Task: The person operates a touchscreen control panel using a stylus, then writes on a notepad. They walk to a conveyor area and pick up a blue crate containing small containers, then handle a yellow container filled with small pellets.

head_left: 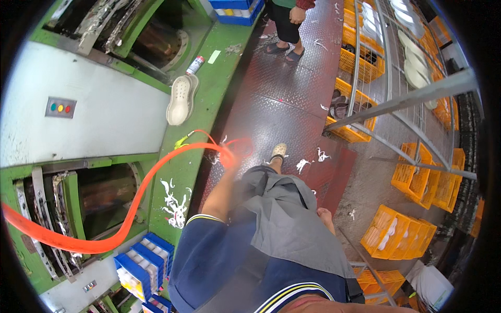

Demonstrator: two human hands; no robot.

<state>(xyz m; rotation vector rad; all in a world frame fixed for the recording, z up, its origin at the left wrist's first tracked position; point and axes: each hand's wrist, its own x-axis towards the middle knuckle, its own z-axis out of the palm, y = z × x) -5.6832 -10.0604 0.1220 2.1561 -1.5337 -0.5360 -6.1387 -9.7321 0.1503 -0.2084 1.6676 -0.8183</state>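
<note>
A thick orange hose [122,235] bends in from the left edge up to my left hand [229,159], which is smeared by motion, so its fingers cannot be made out. A thinner stretch of orange hose [206,134] runs from there to a yellow-green nozzle [181,142] above the green ledge. Beyond it on the ledge lies a pair of beige clog-shaped shoe pieces [180,101], touching a spray can [195,65]. My right hand [326,216] hangs beside my grey apron [292,208], partly covered; its fingers do not show clearly.
Green machines [78,203] line the left, with white scraps [176,206] on their ledge [222,68]. Blue crates [141,266] stand lower left. At right are a metal rack [386,104] and orange crates [396,232]. A person [287,31] stands ahead on the metal walkway [261,115].
</note>
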